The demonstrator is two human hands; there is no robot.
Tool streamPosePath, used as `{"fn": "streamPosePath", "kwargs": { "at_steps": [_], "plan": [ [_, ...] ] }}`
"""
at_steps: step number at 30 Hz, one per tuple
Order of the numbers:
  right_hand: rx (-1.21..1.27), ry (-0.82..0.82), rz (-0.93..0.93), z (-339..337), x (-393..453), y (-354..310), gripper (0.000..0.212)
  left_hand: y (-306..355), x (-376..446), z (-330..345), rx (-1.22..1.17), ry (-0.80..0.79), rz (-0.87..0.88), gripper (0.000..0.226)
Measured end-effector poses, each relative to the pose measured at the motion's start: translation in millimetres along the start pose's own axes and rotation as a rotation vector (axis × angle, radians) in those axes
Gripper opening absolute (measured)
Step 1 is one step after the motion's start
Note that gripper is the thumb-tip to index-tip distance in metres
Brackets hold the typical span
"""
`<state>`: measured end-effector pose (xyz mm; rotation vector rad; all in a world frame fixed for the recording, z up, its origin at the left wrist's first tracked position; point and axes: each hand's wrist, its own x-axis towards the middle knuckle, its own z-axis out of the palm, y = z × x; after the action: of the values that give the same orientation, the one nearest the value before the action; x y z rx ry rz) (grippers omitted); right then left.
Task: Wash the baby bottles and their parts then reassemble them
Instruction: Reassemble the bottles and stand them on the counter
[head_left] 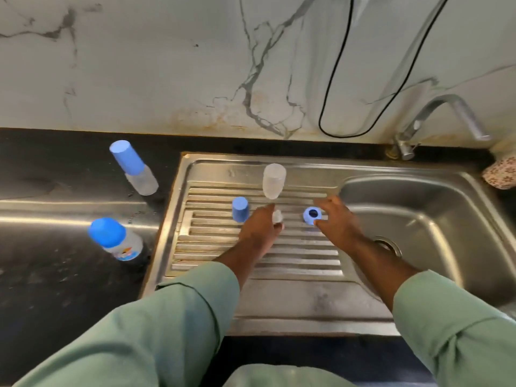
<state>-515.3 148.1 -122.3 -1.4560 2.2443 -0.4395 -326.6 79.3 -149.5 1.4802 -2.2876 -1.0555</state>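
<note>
A clear bottle body (pixel 274 180) stands upside down at the back of the ribbed steel drainboard (pixel 212 248). In front of it my left hand (pixel 259 226) pinches a small clear teat (pixel 277 216) between thumb and forefinger. My right hand (pixel 333 219) reaches over a blue screw ring (pixel 312 215) lying flat on the drainboard, fingers spread around it and touching its edge. A blue cap (pixel 240 209) stands on the ribs to the left. Two assembled bottles with blue caps, one at the back (pixel 134 167) and one nearer (pixel 116 240), stand on the dark counter at left.
The steel sink basin (pixel 435 219) with its drain (pixel 389 245) lies to the right. A chrome tap (pixel 444 118) rises at the back right. A black cable (pixel 335 79) hangs on the marble wall. A patterned object (pixel 501 171) sits at the far right edge.
</note>
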Motion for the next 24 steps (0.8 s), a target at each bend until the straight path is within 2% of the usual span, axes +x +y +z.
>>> {"fn": "streamPosePath", "kwargs": {
  "at_steps": [2, 4, 7, 9, 12, 14, 15, 16, 17, 19, 20, 21, 24],
  "plan": [
    [-0.014, -0.111, -0.049, 4.5, 16.0, 15.0, 0.062, 7.8, 13.8, 9.6, -0.020, 0.027, -0.107, 0.042],
    [-0.022, -0.192, -0.092, 13.3, 25.8, 21.0, 0.072, 8.3, 20.9, 13.2, 0.004, 0.050, -0.154, 0.028],
    [-0.054, -0.277, -0.152, 20.9, 34.6, 25.9, 0.064, 9.2, 19.3, 14.8, 0.082, 0.082, -0.174, 0.018],
    [-0.060, -0.263, -0.190, 13.0, 33.7, 17.0, 0.048, 17.9, 12.2, 8.8, -0.011, 0.174, -0.172, 0.022],
    [0.011, -0.056, -0.285, -22.4, 23.0, -7.1, 0.040, 51.1, -9.1, -16.9, -0.235, 0.479, 0.044, 0.029],
    [0.108, 0.210, -0.346, -58.7, 5.2, -29.2, 0.040, 76.4, -26.9, -43.0, -0.322, 0.664, 0.300, 0.030],
    [0.163, 0.347, -0.378, -68.6, -2.1, -35.0, 0.039, 80.4, -32.5, -51.2, -0.283, 0.715, 0.383, 0.027],
    [0.175, 0.401, -0.396, -71.9, -4.7, -35.6, 0.037, 75.6, -31.8, -54.6, -0.186, 0.688, 0.372, 0.023],
    [0.123, 0.311, -0.369, -68.3, -6.3, -33.7, 0.034, 69.4, -30.5, -57.9, -0.020, 0.539, 0.254, 0.020],
    [-0.101, -0.122, -0.193, -40.5, -14.1, -22.1, 0.035, 47.3, -36.2, -48.2, 0.291, 0.124, -0.075, 0.021],
    [-0.104, -0.201, -0.160, -28.9, -18.9, -16.6, 0.037, 36.5, -39.7, -42.2, 0.314, 0.031, -0.126, 0.022],
    [-0.009, -0.151, -0.141, -26.2, -22.3, -16.6, 0.040, 30.5, -42.2, -39.4, 0.242, 0.027, -0.117, 0.023],
    [0.304, 0.024, -0.244, -28.7, -42.2, -25.8, 0.042, 26.3, -55.6, -44.0, -0.065, 0.195, -0.061, 0.027]
  ]
}}
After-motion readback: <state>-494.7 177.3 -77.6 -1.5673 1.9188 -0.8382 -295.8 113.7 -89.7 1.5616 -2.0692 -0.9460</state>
